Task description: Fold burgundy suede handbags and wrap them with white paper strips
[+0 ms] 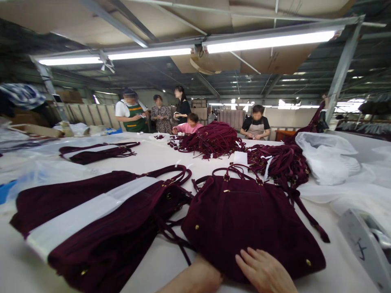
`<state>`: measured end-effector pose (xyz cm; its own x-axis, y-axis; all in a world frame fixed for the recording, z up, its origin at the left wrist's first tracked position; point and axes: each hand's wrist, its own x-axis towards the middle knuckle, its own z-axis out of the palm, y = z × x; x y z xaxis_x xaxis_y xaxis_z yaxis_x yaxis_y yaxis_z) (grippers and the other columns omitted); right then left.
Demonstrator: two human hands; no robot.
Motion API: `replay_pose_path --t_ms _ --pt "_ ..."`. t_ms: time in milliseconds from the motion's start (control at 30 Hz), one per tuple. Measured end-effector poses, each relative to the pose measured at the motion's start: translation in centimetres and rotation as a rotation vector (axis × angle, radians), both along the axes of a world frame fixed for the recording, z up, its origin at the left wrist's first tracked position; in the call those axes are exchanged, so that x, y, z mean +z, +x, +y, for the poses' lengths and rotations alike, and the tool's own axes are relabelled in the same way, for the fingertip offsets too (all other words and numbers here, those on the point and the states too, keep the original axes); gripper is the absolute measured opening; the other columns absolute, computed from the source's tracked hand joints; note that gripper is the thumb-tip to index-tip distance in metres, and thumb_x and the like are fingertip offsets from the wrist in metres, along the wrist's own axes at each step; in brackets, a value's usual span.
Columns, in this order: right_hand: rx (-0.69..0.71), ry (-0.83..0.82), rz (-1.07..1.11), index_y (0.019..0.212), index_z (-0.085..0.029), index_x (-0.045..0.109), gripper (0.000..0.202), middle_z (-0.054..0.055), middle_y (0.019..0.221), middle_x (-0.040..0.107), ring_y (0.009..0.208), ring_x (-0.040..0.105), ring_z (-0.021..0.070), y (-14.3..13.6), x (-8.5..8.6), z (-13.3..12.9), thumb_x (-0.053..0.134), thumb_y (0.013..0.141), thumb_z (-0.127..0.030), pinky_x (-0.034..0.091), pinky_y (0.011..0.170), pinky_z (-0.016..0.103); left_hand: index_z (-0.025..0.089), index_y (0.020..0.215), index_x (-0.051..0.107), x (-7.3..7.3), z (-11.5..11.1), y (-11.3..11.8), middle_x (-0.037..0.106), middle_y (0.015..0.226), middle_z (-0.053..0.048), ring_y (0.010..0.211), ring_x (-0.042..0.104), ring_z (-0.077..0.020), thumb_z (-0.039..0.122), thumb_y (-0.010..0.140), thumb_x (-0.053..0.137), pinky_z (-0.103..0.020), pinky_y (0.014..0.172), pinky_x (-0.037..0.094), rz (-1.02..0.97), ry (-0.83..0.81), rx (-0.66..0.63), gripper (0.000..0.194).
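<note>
A dark maroon handbag (244, 219) with brass-coloured fittings and two handles lies in front of me on the white table. My right hand (264, 268) rests on its lower part, fingers stretched out and pressed lightly against the fabric. Under the bag's near edge goes my left hand (210, 274); its fingers are hidden by the bag. Left of it lies a stack of similar maroon bags (104, 244) with a white paper band (91, 211) around it. Thin straps trail between the stack and the bag I touch.
Heaps of maroon straps (210, 138) and more straps (277, 162) lie beyond the bag. Another banded bundle (97, 151) is at the far left. Clear plastic bags (330, 158) and a white box (363, 244) are on the right. Several people work across the table.
</note>
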<state>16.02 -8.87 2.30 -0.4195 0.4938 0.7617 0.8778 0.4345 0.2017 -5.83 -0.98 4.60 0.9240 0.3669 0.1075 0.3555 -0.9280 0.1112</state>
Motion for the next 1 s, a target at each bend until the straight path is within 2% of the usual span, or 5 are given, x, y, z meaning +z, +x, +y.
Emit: replay_pose_path --t_ms 233,500,700,833,1000 --pt "-0.007 0.038 0.008 0.105 -0.028 0.066 0.053 -0.007 0.094 0.073 0.085 0.066 0.0120 -0.3 -0.6 0.2 0.013 0.102 -0.026 0.044 0.078 0.026 0.026 0.101 0.067 12.1 -1.4 -1.2 0.070 0.089 -0.001 0.080 0.065 -0.0179 0.031 0.092 0.047 -0.028 0.075 0.050 0.104 -0.084 -0.013 0.022" --pt "0.016 0.023 0.019 0.111 -0.027 0.063 0.046 -0.004 0.099 0.073 0.087 0.067 0.0146 0.0 -2.1 0.6 0.018 0.101 -0.028 0.047 0.077 0.027 0.017 0.089 0.064 5.1 4.6 -2.1 0.063 0.093 -0.011 0.091 0.059 -0.0250 0.027 0.096 0.036 -0.043 0.087 0.045 0.115 0.331 0.365 0.030" --pt "0.064 -0.289 -0.123 0.124 -0.019 0.058 0.033 0.005 0.116 0.068 0.101 0.066 0.0228 0.6 -2.5 0.5 0.046 0.093 -0.026 0.053 0.084 0.031 0.015 0.088 0.070 11.3 6.3 0.5 0.068 0.096 -0.015 0.096 0.063 -0.0287 0.030 0.089 0.052 -0.043 0.089 0.047 0.522 -0.125 0.376 0.023" --pt "0.224 -0.883 -0.171 0.130 -0.020 0.056 0.050 0.012 0.128 0.060 0.113 0.060 0.0269 2.2 3.4 1.2 0.062 0.081 -0.026 0.052 0.089 0.032 0.017 0.058 0.066 16.2 11.5 6.5 0.067 0.062 -0.005 0.063 0.065 -0.0192 0.034 0.084 0.060 -0.030 0.064 0.052 0.654 -0.386 0.402 0.032" --pt "0.051 -1.442 0.226 0.100 -0.024 0.073 0.027 0.000 0.075 0.072 0.064 0.067 0.0171 8.5 15.4 8.2 0.057 0.078 -0.025 0.048 0.057 0.023 0.012 0.093 0.065 16.2 18.0 15.5 0.067 0.091 -0.005 0.079 0.064 -0.0156 0.036 0.092 0.055 -0.033 0.073 0.054 0.373 -0.368 0.463 0.026"
